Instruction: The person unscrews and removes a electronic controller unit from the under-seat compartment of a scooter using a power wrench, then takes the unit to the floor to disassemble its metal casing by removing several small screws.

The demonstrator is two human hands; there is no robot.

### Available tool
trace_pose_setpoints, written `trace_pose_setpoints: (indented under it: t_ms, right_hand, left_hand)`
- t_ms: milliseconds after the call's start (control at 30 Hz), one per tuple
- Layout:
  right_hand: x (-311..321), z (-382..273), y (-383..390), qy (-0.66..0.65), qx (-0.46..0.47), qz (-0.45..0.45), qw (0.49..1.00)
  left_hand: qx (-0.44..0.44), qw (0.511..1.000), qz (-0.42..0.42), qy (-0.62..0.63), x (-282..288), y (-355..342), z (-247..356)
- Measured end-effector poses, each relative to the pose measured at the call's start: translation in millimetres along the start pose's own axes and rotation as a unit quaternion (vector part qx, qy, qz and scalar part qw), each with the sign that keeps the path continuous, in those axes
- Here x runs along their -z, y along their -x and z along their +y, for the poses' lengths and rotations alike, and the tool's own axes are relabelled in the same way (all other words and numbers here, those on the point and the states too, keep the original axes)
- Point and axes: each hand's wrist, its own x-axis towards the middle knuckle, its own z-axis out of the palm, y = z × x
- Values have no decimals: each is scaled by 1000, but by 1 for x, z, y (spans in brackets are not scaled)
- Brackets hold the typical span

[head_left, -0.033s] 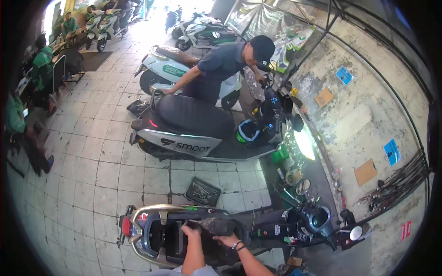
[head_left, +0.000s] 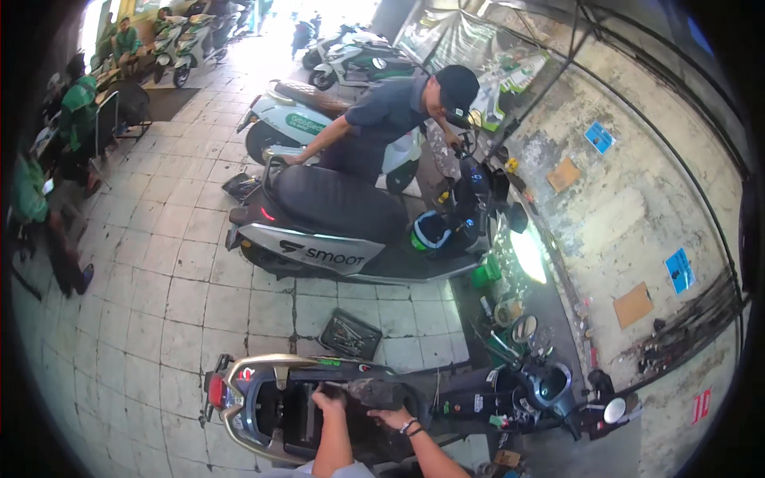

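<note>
A scooter stands in front of me with its seat off and its dark inner bay exposed. Over the bay is a dark, lumpy piece whose kind I cannot make out. My left hand closes on its left end, thumb on top. My right hand, with bands at the wrist, grips its near side, fingers toward the left. Both palms and the undersides of the fingers are hidden.
A black tray of tools lies on the tiles beyond the scooter. Farther off, a person in a dark cap holds a grey and black scooter. Other people sit at the left. A stained wall runs along the right.
The whole view has shifted very slightly. My hands and the dark piece keep the same places over the scooter's bay.
</note>
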Motion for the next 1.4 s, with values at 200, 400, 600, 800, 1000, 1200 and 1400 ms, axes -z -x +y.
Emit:
trace_pose_setpoints:
  t_ms: [200, 400, 600, 800, 1000, 1200, 1400]
  right_hand:
    - [20, 19, -13, 28, 60, 19, 998]
    - [8, -11, 1, 121, 204, 69, 969]
    - [4, -3, 12, 92, 172, 45, 980]
    - [7, -5, 9, 28, 111, 43, 993]
    - [-1, -7, 16, 57, 192, 69, 977]
    - [-2, -8, 32, 67, 150, 46, 985]
    - [6, -19, 35, 63, 180, 42, 981]
  left_hand:
    - [10, 1000, 9, 15, -33, 29, -17]
    - [-24, 989, 89, -115, -43, 20, -19]
    - [-74, 989, 38, -120, -27, -1, -29]
    - [-77, 988, -19, -131, -34, -8, -25]
    - [-57, 992, -7, -109, -54, 27, -22]
    - [-38, 992, 10, -122, -43, 40, -16]
    - [-41, 989, 24, -137, -33, 42, -13]
